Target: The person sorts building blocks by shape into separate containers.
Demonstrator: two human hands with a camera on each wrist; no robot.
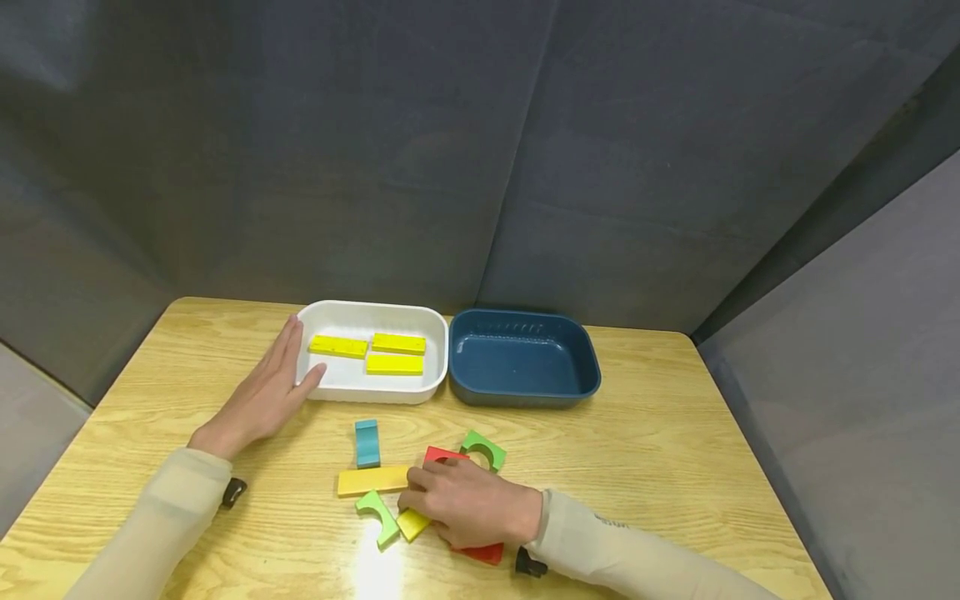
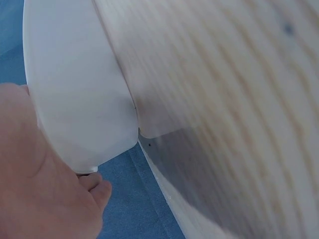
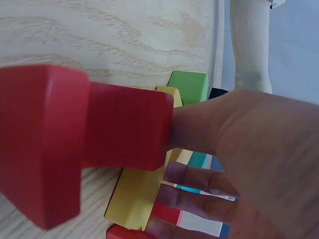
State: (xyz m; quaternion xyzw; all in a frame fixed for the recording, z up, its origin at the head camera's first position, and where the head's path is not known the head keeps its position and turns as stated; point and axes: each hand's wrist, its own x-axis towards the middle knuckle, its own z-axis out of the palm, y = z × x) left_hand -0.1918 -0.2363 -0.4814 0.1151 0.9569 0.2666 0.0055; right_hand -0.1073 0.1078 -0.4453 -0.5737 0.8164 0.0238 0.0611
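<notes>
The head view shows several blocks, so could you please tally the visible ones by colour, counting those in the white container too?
Yellow blocks: 5 (3 in the white container, 2 outside it)
Red blocks: 2, both partly hidden by the right hand
Green blocks: 2
Blue block: 1
Total: 10 visible

I see ample room over the pale wooden bench (image 1: pixel 675 458), right of the dark blue plastic tub (image 1: pixel 525 400). The white plastic tub (image 1: pixel 375 393) stands just beside it, leaving hardly any gap, and the left hand (image 1: pixel 262 400) blocks the white one's left end. Flat-sided red blocks (image 1: pixel 483 553) crowd the flat yellow block (image 1: pixel 412 525) beneath the right hand (image 1: pixel 476 507), near side and far. Grey sheeting (image 1: pixel 675 167) closes off the back.
</notes>
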